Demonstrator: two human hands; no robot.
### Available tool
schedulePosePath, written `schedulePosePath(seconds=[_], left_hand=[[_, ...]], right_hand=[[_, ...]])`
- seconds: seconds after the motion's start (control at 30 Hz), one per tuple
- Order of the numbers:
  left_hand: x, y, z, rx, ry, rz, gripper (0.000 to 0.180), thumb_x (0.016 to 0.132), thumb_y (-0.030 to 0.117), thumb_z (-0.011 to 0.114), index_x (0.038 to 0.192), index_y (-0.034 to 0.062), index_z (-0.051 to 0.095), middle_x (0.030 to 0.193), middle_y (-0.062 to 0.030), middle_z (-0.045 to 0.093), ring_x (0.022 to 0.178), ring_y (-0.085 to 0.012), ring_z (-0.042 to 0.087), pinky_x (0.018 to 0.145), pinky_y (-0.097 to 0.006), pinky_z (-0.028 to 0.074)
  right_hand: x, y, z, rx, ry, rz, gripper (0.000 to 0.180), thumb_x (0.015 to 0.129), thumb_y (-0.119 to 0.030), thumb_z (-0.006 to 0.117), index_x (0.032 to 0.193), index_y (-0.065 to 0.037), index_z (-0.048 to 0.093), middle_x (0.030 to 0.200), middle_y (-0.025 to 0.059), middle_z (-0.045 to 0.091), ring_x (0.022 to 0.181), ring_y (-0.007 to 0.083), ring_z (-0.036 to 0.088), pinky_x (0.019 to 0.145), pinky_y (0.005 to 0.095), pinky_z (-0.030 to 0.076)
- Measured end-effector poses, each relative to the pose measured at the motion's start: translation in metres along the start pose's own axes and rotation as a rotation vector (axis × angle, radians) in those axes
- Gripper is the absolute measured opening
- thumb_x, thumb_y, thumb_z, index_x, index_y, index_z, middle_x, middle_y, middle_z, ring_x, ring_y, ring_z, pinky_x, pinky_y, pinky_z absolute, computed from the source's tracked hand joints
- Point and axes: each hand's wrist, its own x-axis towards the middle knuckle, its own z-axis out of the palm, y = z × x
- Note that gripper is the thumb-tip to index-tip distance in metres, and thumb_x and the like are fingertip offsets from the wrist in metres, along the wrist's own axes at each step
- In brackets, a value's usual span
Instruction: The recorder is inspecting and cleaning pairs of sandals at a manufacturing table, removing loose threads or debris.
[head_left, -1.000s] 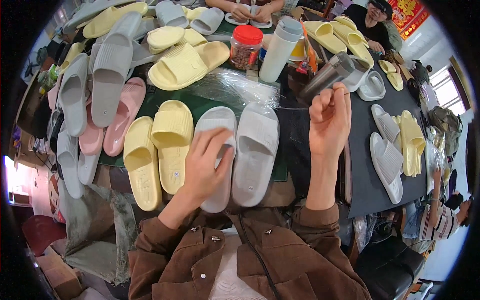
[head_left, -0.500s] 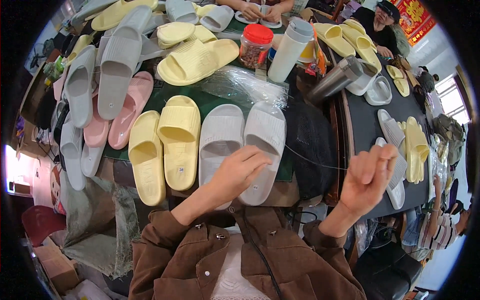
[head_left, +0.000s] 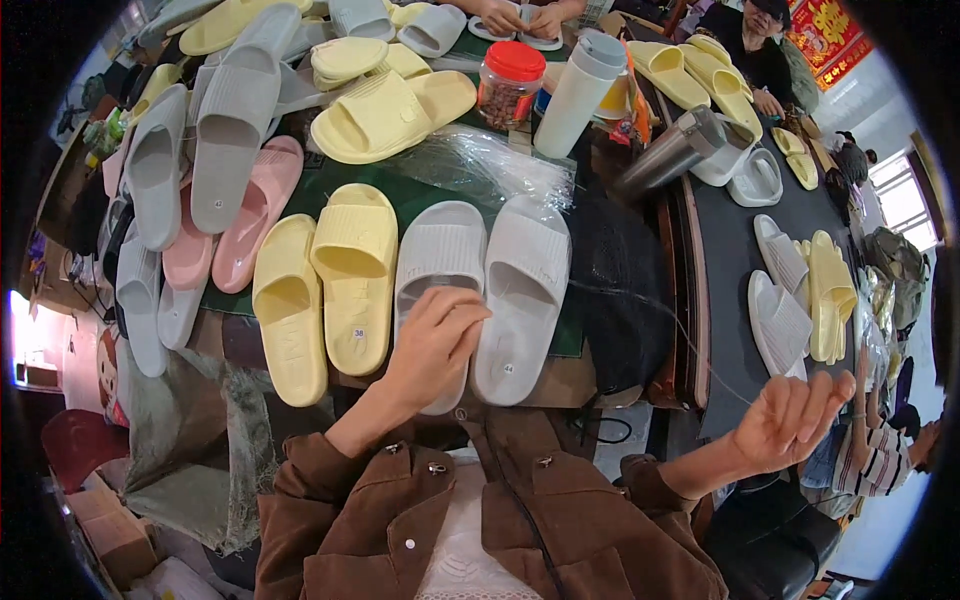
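Two grey slide slippers lie side by side before me. My left hand point(head_left: 436, 338) is over the left grey slipper point(head_left: 442, 238), its fingers bent and pinched together; what they hold, if anything, is hidden. The right grey slipper point(head_left: 520, 320) lies just beside those fingers. Off to the right, my right hand point(head_left: 792, 422) is raised with curled fingers, pinching a thin clear thread point(head_left: 690, 338). This thread curves back toward the right grey slipper's strap. Left of the grey pair rests a pair of yellow slide slippers point(head_left: 352, 262).
Clear plastic strands point(head_left: 535, 178) lie behind the grey pair. Beyond them stand a red-lidded jar point(head_left: 510, 88), a white bottle point(head_left: 580, 95) and a leaning steel tumbler point(head_left: 672, 152). Grey and pink slippers point(head_left: 258, 212) pile up at left. Another person's hands point(head_left: 518, 18) work across the table.
My right hand has moved outward to the right and lower, drawing the thread with it. My left hand has shifted left, from the right grey slipper to over the left one.
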Motion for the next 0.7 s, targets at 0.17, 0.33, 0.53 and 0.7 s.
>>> schedulePosePath(seconds=[0.17,0.33,0.53,0.7], left_hand=[[-0.006,-0.003,-0.01,0.105,0.032,-0.067,0.027,0.08,0.003,0.062,0.106,0.0042,0.058,0.112,-0.0126,0.054,0.105,-0.0339,0.051,0.089,-0.041,0.042],[-0.014,-0.004,-0.011,0.188,0.006,-0.142,0.042,0.081,0.006,0.063,0.12,-0.0004,0.05,0.121,-0.0178,0.049,0.112,-0.0373,0.047,0.095,-0.043,0.04],[-0.024,-0.011,-0.001,0.243,-0.107,-0.192,0.054,0.083,0.014,0.064,0.13,-0.0009,0.043,0.13,-0.0213,0.045,0.119,-0.0388,0.044,0.102,-0.045,0.036],[-0.022,-0.014,0.006,0.361,-0.117,-0.128,0.056,0.082,0.02,0.065,0.129,-0.0021,0.044,0.129,-0.0223,0.046,0.119,-0.039,0.044,0.103,-0.046,0.034]], right_hand=[[0.004,-0.014,0.004,0.319,-0.016,-0.04,0.007,0.098,-0.007,0.042,0.095,-0.003,0.046,0.053,0.0065,0.051,0.03,0.0073,0.043,0.028,0.0163,0.032],[0.007,-0.018,0.005,0.585,-0.133,-0.009,0.016,0.097,-0.016,0.049,0.092,-0.001,0.048,0.052,0.0073,0.054,0.03,0.009,0.047,0.028,0.0175,0.035],[-0.019,0.018,-0.009,-0.049,0.238,0.312,0.012,0.096,-0.015,0.047,0.092,-0.003,0.046,0.056,0.003,0.048,0.032,0.0057,0.037,0.031,0.0174,0.027],[-0.03,0.084,0.009,-0.819,-0.08,0.898,0.014,0.09,-0.004,0.05,0.102,0.0,0.057,0.073,0.0007,0.054,0.062,0.0048,0.047,0.056,0.0178,0.035]])
